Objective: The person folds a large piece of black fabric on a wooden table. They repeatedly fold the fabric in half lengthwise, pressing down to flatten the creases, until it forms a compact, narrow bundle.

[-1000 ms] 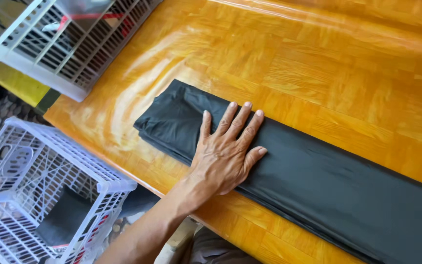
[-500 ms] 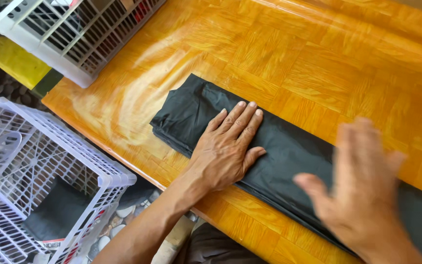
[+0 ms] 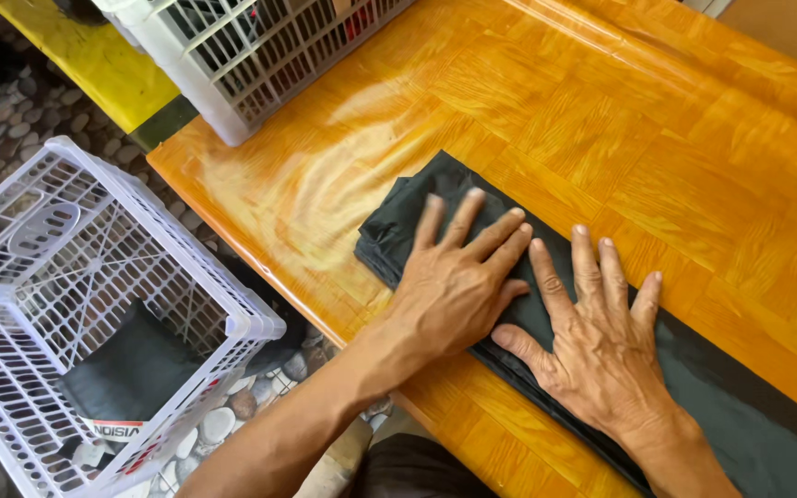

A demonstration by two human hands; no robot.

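A long folded black cloth [image 3: 398, 217] lies diagonally on the glossy orange wooden table [image 3: 657, 120]. My left hand [image 3: 458, 281] presses flat on the cloth near its left end, fingers spread. My right hand [image 3: 597, 341] lies flat on the cloth just to the right of it, fingers apart, thumb near the cloth's front edge. The two hands almost touch. Neither hand grips anything. The cloth's right part runs out of view at the lower right.
A white plastic basket [image 3: 242, 318] stands on the pebble floor below the table's left edge, with a dark folded item [image 3: 126, 369] inside. Another white basket [image 3: 260, 55] sits on the table's far left corner. A yellow surface [image 3: 94, 65] lies beyond it.
My right hand has come in from the right and settled flat on the cloth beside my left hand. The left hand stays pressed on the cloth.
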